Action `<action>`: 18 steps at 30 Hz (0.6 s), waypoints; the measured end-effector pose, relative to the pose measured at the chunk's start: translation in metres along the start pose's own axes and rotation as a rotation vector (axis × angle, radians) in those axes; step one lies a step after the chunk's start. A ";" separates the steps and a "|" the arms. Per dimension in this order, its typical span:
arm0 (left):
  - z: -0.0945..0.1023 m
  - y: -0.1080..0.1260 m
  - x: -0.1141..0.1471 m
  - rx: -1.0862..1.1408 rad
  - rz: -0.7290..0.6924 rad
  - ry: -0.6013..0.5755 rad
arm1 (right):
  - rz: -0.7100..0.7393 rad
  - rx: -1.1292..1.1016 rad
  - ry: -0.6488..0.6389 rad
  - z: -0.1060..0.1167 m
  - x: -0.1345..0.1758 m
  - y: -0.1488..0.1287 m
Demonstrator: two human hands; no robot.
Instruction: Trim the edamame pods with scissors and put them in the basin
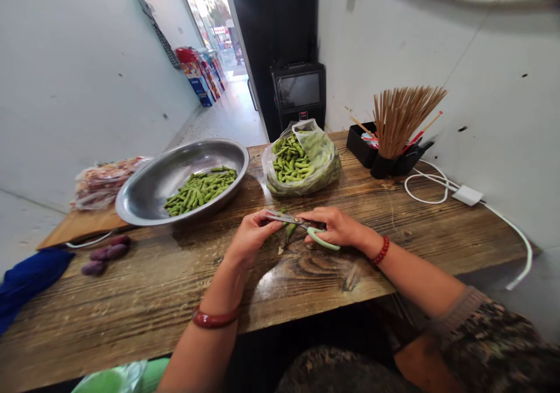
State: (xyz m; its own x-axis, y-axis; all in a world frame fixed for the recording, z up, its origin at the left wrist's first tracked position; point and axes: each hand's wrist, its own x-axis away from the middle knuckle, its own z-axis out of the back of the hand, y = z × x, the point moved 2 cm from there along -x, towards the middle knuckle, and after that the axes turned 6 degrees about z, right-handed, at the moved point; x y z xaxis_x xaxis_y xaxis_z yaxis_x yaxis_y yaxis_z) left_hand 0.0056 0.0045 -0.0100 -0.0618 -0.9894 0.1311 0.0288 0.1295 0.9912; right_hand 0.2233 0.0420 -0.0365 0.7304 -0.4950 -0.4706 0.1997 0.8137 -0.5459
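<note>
My right hand (328, 227) is closed around the light green handles of a pair of scissors (321, 238), whose blades point left. The blade tips reach the pinched fingers of my left hand (256, 232); what those fingers hold is hidden. Green pods and trimmings (289, 231) lie on the wood just under the scissors. Beyond my hands, a clear plastic bag (326, 160) stands open, full of edamame pods (291, 162). To its left, a wide steel basin (144, 192) holds a heap of edamame pods (201, 190) on its right side.
On the wooden table (166, 282) lie several purple tubers (107, 254), a bagged bundle (105, 183) on a board, and a blue cloth (32, 282). Skewers (400, 119) stand in a black holder at right, near a white cable (468, 195). A green bin (118, 378) sits below the front edge.
</note>
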 end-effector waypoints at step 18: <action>0.004 0.002 -0.001 0.387 0.073 0.063 | -0.008 -0.007 0.091 0.001 -0.001 -0.002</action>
State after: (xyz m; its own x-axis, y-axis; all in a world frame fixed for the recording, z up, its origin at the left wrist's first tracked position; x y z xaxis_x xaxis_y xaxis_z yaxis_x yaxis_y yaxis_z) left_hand 0.0013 0.0065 -0.0076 -0.0117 -0.9772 0.2121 -0.3480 0.2029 0.9153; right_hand 0.2229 0.0412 -0.0344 0.6661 -0.5274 -0.5274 0.2006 0.8078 -0.5543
